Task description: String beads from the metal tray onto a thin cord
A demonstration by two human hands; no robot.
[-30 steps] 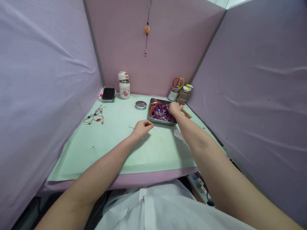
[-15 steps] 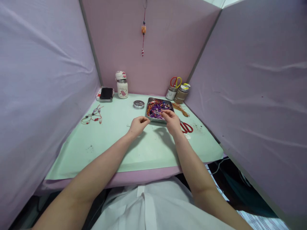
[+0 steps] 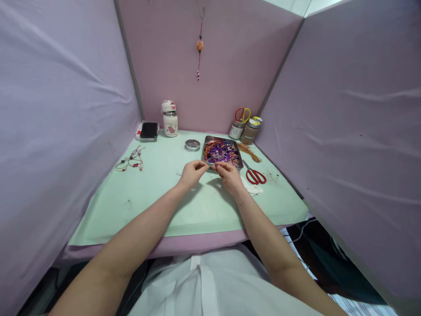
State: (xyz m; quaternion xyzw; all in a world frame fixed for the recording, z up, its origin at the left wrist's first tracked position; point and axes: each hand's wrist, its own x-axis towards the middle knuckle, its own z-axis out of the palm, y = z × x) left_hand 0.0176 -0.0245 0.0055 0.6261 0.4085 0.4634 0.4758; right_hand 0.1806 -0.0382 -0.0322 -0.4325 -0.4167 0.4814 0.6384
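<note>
My left hand (image 3: pixel 194 173) is pinched closed just before the bead tray's front edge. A thin cord (image 3: pixel 178 174) shows its pale end beside that hand and appears to run into the fingers. Close by on the right, my right hand (image 3: pixel 229 176) also pinches, fingertips almost meeting the left ones. Whatever small piece it holds is too tiny to make out. Behind both hands lies the metal tray (image 3: pixel 241 166), full of loose purple, orange and clear beads (image 3: pixel 221 150). Red-handled scissors (image 3: pixel 255 176) lie right of my right hand.
A round tin (image 3: pixel 192 145) stands left of the tray, orange cords (image 3: pixel 250 152) right of it. White tissue (image 3: pixel 252 188) lies by the scissors. Further left are beaded strings (image 3: pixel 131 160), a phone (image 3: pixel 149 130) and a bottle (image 3: pixel 170 124). Jars (image 3: pixel 251 131) stand back right; a beaded pendant (image 3: pixel 199 46) hangs behind.
My right hand has come away from over the beads, leftward and toward me, to meet my left fingertips. My left hand stays pinched in nearly the same spot. The view has shifted slightly.
</note>
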